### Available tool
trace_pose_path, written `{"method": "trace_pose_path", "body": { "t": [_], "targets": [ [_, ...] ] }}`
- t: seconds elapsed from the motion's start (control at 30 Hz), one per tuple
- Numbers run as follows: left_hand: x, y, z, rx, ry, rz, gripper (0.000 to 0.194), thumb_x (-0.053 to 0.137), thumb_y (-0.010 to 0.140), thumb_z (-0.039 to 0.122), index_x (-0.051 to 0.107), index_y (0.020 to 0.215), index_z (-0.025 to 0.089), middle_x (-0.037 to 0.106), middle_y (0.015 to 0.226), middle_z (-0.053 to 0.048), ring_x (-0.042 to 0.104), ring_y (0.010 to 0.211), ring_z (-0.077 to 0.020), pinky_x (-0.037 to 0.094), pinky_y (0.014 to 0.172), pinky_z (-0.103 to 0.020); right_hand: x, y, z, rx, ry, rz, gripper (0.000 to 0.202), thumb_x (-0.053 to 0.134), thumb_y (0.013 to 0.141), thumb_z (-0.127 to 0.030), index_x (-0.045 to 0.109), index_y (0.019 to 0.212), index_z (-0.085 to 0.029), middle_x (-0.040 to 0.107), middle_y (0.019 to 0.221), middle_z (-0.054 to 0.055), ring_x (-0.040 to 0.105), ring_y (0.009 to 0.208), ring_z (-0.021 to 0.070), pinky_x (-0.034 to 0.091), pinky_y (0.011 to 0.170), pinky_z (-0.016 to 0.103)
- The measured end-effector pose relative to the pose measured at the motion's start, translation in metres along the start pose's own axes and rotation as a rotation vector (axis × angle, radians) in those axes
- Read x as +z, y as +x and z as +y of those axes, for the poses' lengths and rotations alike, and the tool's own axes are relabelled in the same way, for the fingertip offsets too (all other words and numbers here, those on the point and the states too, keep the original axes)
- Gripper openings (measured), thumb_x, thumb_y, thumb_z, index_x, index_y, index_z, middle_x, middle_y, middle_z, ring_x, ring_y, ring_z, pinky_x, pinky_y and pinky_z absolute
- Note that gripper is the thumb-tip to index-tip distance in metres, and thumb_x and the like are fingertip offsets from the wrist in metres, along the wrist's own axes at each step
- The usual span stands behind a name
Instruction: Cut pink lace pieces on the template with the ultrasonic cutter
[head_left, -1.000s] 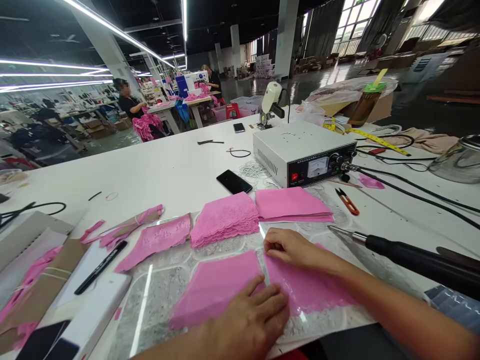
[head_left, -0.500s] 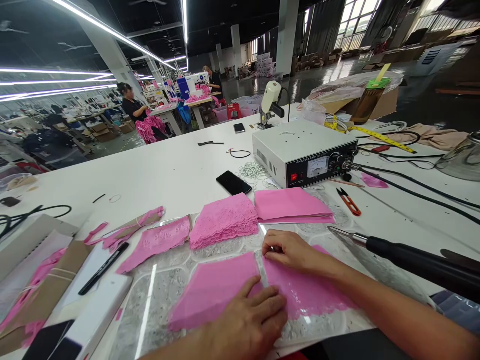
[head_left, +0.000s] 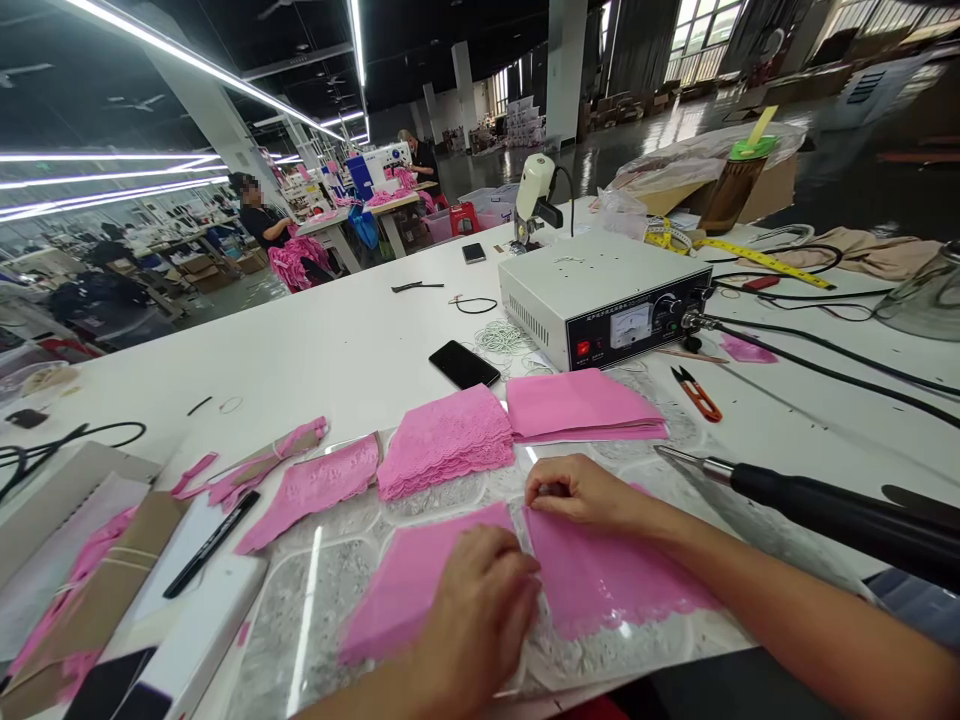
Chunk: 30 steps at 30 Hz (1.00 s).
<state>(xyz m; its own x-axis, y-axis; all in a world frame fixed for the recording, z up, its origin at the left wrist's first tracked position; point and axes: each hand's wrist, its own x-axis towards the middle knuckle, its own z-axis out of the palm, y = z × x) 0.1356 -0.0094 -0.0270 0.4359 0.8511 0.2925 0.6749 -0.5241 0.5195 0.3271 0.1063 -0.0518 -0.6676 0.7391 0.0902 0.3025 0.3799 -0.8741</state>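
Note:
Two pink fabric pieces lie side by side on a glossy, marble-patterned sheet [head_left: 285, 610] in front of me. At the upper left corner of the right pink fabric piece [head_left: 592, 590], my right hand [head_left: 574, 490] is closed in a pinch on the fabric. My left hand [head_left: 480, 600] is over the left pink fabric piece [head_left: 397, 590], its fingers curled together near the gap between the pieces. Its fingertips are hidden, so what it holds, if anything, does not show. Behind them are a stack of scalloped pink lace pieces [head_left: 446, 440] and a folded pink fabric stack [head_left: 581, 405].
A black pen-like tool [head_left: 810, 510] with a metal tip points in from the right. Orange thread snips [head_left: 697, 394], a control box [head_left: 600, 300] and a phone [head_left: 463, 365] are behind. A marker [head_left: 210, 545] and cardboard-wrapped straps [head_left: 97, 570] lie left.
My left hand has lifted its spread fingers from the left piece and curled them together. My right hand keeps its pinch at the right piece's corner. The view has shifted slightly.

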Motion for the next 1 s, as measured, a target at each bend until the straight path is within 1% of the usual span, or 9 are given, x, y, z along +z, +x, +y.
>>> {"method": "trace_pose_path", "body": {
  "t": [0.1, 0.13, 0.2, 0.33, 0.4, 0.47, 0.6, 0.77, 1.0],
  "targets": [
    [-0.001, 0.014, -0.005, -0.289, 0.038, 0.024, 0.008, 0.064, 0.085, 0.019, 0.068, 0.093, 0.02, 0.061, 0.094, -0.007, 0.059, 0.091, -0.0245, 0.049, 0.08, -0.041, -0.002, -0.001, -0.001, 0.025, 0.032, -0.026, 0.016, 0.057, 0.075, -0.016, 0.073, 0.078, -0.018, 0.069, 0.069, 0.0, 0.054, 0.06, 0.0128, 0.039, 0.058, 0.024],
    [0.0, 0.018, -0.007, -0.346, 0.042, 0.013, 0.009, 0.068, 0.083, 0.021, 0.069, 0.091, 0.02, 0.06, 0.094, -0.007, 0.058, 0.093, -0.0258, 0.048, 0.082, -0.044, -0.002, -0.001, -0.002, 0.032, 0.044, -0.033, 0.017, 0.056, 0.075, -0.016, 0.073, 0.079, -0.018, 0.07, 0.07, 0.001, 0.055, 0.061, 0.013, 0.039, 0.058, 0.024],
    [0.003, 0.027, -0.009, -0.395, 0.048, -0.006, 0.01, 0.075, 0.078, 0.023, 0.072, 0.087, 0.021, 0.06, 0.094, -0.006, 0.057, 0.094, -0.0274, 0.046, 0.084, -0.048, -0.002, -0.001, -0.003, 0.045, 0.065, -0.042, 0.017, 0.056, 0.075, -0.017, 0.072, 0.079, -0.017, 0.07, 0.071, 0.001, 0.057, 0.063, 0.0137, 0.04, 0.059, 0.024],
    [0.013, 0.035, -0.009, -0.419, 0.049, -0.029, 0.011, 0.081, 0.071, 0.022, 0.073, 0.078, 0.022, 0.06, 0.091, -0.004, 0.056, 0.093, -0.0269, 0.042, 0.084, -0.048, -0.002, -0.001, -0.003, 0.063, 0.085, -0.052, 0.018, 0.055, 0.075, -0.018, 0.072, 0.08, -0.016, 0.071, 0.073, 0.002, 0.059, 0.065, 0.0146, 0.042, 0.061, 0.024],
    [0.018, 0.035, -0.009, -0.416, 0.044, -0.041, 0.006, 0.077, 0.074, 0.019, 0.072, 0.071, 0.022, 0.06, 0.089, -0.003, 0.055, 0.091, -0.0253, 0.041, 0.083, -0.045, -0.003, -0.001, -0.003, 0.065, 0.078, -0.054, 0.018, 0.054, 0.075, -0.018, 0.072, 0.081, -0.016, 0.071, 0.073, 0.002, 0.059, 0.066, 0.0145, 0.042, 0.062, 0.024],
    [0.021, 0.035, -0.01, -0.407, 0.036, -0.046, 0.012, 0.071, 0.078, 0.016, 0.07, 0.067, 0.021, 0.06, 0.087, -0.003, 0.055, 0.09, -0.0238, 0.041, 0.082, -0.044, -0.005, -0.001, -0.004, 0.06, 0.062, -0.059, 0.021, 0.054, 0.075, -0.018, 0.073, 0.085, -0.016, 0.071, 0.075, 0.002, 0.058, 0.067, 0.0144, 0.042, 0.062, 0.024],
    [0.023, 0.035, -0.012, -0.389, 0.022, -0.039, 0.016, 0.063, 0.082, 0.013, 0.066, 0.068, 0.019, 0.061, 0.088, -0.003, 0.055, 0.09, -0.0231, 0.041, 0.083, -0.044, -0.009, -0.001, -0.008, 0.025, 0.023, -0.093, 0.029, 0.06, 0.072, -0.017, 0.075, 0.096, -0.018, 0.07, 0.079, 0.002, 0.057, 0.069, 0.0143, 0.041, 0.063, 0.024],
    [0.022, 0.036, -0.011, -0.377, 0.015, -0.04, 0.017, 0.061, 0.079, 0.011, 0.061, 0.064, 0.018, 0.06, 0.084, -0.003, 0.056, 0.086, -0.0227, 0.043, 0.081, -0.044, -0.009, -0.001, -0.01, -0.001, -0.029, -0.093, 0.02, 0.06, 0.071, -0.011, 0.076, 0.079, -0.02, 0.067, 0.072, -0.001, 0.055, 0.068, 0.0134, 0.039, 0.064, 0.024],
    [0.019, 0.038, -0.011, -0.382, 0.012, -0.052, 0.021, 0.057, 0.078, 0.009, 0.058, 0.058, 0.017, 0.059, 0.08, -0.003, 0.057, 0.08, -0.0213, 0.045, 0.077, -0.042, -0.008, 0.001, -0.01, 0.008, -0.045, -0.07, 0.017, 0.061, 0.073, -0.01, 0.074, 0.075, -0.019, 0.07, 0.075, 0.0, 0.058, 0.072, 0.0144, 0.039, 0.069, 0.025]
  ]
}}
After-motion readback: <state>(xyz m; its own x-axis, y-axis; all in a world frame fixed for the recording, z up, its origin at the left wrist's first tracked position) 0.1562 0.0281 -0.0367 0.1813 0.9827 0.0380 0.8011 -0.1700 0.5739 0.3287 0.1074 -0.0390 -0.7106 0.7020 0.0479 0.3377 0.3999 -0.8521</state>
